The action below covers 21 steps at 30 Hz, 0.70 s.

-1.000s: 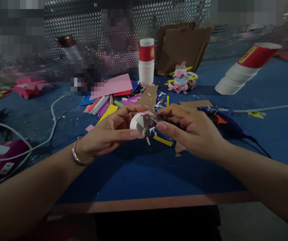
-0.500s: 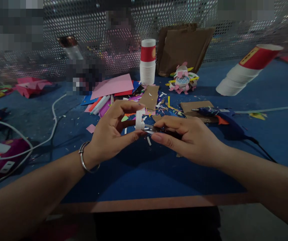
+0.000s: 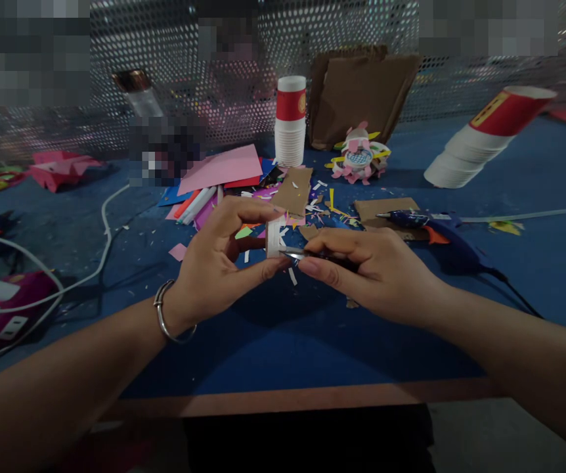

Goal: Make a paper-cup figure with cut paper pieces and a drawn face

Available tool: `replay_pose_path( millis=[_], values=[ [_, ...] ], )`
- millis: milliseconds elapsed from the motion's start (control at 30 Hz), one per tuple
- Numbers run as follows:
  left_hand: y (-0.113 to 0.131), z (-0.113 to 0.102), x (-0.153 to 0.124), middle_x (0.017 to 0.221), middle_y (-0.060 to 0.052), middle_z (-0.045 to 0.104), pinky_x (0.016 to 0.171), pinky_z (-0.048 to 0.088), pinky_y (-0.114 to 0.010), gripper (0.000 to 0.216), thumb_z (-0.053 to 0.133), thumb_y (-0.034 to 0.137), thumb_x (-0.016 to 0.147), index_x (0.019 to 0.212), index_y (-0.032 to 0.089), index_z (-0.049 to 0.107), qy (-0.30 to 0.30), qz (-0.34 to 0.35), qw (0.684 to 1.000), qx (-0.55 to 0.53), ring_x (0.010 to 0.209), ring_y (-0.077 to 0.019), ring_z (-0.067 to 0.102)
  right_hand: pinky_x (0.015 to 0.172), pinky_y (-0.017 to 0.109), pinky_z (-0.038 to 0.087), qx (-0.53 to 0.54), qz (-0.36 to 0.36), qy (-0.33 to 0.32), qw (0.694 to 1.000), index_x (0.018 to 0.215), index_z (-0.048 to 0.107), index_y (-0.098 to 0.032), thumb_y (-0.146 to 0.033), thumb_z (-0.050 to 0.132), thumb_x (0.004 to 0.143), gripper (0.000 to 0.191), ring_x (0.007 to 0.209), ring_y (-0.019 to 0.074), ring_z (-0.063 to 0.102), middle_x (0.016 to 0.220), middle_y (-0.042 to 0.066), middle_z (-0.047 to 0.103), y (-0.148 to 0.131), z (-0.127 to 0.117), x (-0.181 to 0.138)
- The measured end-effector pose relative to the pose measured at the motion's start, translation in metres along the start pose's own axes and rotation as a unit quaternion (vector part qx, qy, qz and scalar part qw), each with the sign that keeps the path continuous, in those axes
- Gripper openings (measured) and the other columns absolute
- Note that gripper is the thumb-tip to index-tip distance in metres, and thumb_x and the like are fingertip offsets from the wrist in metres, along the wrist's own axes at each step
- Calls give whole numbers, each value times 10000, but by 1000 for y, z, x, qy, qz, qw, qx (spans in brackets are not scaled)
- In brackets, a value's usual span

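My left hand (image 3: 224,253) is closed on a small white paper ring (image 3: 276,238), which looks like a cut piece of paper cup. Its fingertips press the top edge and the thumb supports the bottom. In my right hand (image 3: 371,272) is a pair of small scissors (image 3: 295,252), gripped close to the blades. The blades lie together, their tip touching the lower right side of the paper ring. Most of the handles are hidden inside my fingers.
Paper scraps (image 3: 335,210), a pink sheet (image 3: 221,169) and markers (image 3: 197,205) lie beyond my hands. A blue glue gun (image 3: 455,243) rests at right by cardboard. Farther back stand stacked paper cups (image 3: 290,141) and a pink-and-white paper figure (image 3: 359,156). White cables (image 3: 106,230) cross the left side.
The scissor blades, parted before, have come together at the ring's side. The paper ring has turned slightly, showing more of its outer face. Both hands have hardly moved.
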<state>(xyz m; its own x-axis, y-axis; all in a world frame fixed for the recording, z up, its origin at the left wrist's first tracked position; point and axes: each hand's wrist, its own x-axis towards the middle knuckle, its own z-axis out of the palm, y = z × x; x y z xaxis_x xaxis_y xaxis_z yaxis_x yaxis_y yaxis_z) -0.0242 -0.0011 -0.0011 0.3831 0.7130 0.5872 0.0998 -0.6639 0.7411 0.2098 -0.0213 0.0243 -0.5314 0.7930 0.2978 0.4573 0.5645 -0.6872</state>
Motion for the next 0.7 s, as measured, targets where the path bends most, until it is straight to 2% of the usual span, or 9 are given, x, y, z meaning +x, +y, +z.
replay_pose_path(
  millis=[167, 433, 533, 633, 700],
  values=[
    [4, -2, -2, 1279, -47, 590, 952, 617, -436, 480, 847, 201, 792, 1226, 340, 695, 10, 5, 999, 52, 1260, -292, 559, 578, 235, 382, 2, -2, -5, 1000, 916, 713, -172, -465, 580, 1006, 334, 611, 95, 574, 671, -26, 617, 0, 0, 1],
    [10, -1, -2, 1173, -47, 630, 832, 638, -389, 466, 864, 223, 782, 1208, 329, 706, 34, 55, 986, 155, 1146, -247, 608, 592, 249, 364, -24, -13, -9, 1000, 824, 680, -177, -500, 543, 1017, 400, 613, 104, 545, 675, -17, 605, 3, 1, 1],
    [13, -2, -2, 1143, -43, 639, 879, 607, -434, 475, 857, 223, 790, 1222, 347, 702, 34, 59, 979, 193, 1128, -265, 607, 604, 251, 362, -44, -22, -2, 999, 832, 682, -170, -454, 555, 1018, 363, 623, 105, 549, 693, -11, 613, 2, 1, 1],
    [15, -3, -2, 1148, -44, 656, 962, 564, -475, 490, 840, 181, 795, 1237, 337, 698, 42, 100, 957, 268, 1124, -261, 612, 604, 252, 359, -57, -23, 5, 998, 849, 687, -169, -429, 557, 1016, 335, 617, 108, 546, 675, -13, 607, 1, 2, 1],
    [16, -4, -2, 1157, -59, 660, 919, 589, -443, 476, 837, 185, 792, 1235, 297, 704, 41, 101, 956, 274, 1119, -253, 618, 601, 251, 358, -58, -15, 6, 998, 836, 679, -175, -434, 549, 1019, 343, 610, 109, 549, 659, -16, 603, 1, 2, 1]
  ],
)
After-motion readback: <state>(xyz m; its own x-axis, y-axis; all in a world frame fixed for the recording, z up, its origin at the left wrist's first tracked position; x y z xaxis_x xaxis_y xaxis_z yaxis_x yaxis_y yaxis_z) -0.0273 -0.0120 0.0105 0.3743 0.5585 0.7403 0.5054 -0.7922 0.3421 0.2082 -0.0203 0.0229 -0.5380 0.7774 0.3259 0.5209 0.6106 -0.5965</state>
